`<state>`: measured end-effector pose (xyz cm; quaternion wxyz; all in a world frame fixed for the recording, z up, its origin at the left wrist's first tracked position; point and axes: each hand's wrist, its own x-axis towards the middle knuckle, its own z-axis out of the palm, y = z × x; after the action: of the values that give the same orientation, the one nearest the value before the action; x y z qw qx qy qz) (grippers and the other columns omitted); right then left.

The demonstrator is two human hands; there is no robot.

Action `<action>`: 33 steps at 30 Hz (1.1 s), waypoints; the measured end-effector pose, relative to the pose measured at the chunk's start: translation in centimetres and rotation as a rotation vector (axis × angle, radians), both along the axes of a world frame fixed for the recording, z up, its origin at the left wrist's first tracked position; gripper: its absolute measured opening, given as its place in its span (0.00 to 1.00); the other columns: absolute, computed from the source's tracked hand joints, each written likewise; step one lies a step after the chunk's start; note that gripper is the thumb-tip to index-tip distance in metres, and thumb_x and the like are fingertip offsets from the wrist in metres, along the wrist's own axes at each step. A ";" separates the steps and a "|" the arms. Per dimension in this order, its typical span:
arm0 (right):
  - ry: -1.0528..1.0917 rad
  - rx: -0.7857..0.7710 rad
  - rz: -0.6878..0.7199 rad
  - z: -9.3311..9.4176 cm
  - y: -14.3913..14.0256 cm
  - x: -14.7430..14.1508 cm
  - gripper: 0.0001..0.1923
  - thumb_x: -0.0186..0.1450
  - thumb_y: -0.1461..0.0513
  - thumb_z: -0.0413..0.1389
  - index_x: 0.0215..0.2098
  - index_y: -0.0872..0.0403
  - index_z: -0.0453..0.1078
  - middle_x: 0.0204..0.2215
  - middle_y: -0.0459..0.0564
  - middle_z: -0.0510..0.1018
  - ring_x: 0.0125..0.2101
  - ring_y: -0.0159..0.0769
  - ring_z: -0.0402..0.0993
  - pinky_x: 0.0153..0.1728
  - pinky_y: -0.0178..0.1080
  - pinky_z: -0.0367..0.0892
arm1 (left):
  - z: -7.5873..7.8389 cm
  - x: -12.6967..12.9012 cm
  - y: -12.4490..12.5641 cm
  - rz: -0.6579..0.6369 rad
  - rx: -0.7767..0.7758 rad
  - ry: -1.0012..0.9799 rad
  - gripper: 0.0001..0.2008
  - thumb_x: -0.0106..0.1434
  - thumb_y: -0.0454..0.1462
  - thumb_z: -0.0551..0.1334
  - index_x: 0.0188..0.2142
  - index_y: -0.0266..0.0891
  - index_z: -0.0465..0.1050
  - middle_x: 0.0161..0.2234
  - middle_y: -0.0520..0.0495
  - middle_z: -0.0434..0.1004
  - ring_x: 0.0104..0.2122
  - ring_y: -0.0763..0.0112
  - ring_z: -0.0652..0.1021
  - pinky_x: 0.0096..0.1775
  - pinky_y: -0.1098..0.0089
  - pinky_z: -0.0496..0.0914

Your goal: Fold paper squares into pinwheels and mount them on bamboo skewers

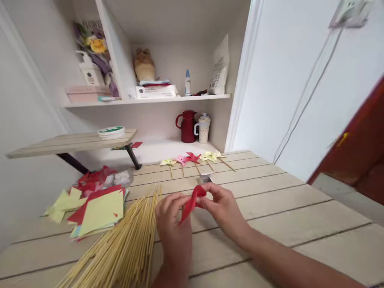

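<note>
Pinching a red paper piece [192, 202] between them, the left hand [172, 224] and right hand [220, 208] hold it just above the counter [285, 208], fingers closed on its folded edges (the paper is partly bent). Just left of the left hand lies a bundle of bamboo skewers [126, 244], and beyond that a stack of coloured paper squares [96, 210]. Past the right hand, finished paper pinwheels [193, 159] lie in a row.
</note>
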<state>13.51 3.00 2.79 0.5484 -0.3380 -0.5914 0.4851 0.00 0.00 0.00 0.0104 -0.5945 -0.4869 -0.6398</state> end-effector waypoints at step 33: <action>-0.128 0.514 -0.144 0.2 -0.5 0.8 0.02 0.65 0.63 0.60 0.35 0.49 0.73 0.32 0.46 0.77 0.38 0.38 0.74 0.46 0.44 0.69 | 2.5 -0.3 -1.2 0.037 0.273 0.380 0.05 0.66 0.31 0.60 0.39 0.42 0.73 0.35 0.51 0.82 0.35 0.69 0.80 0.51 0.60 0.59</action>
<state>14.28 2.50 2.97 0.6107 -0.2589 -0.7029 0.2568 -0.27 -1.19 2.46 0.1940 -0.6883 -0.3959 -0.5761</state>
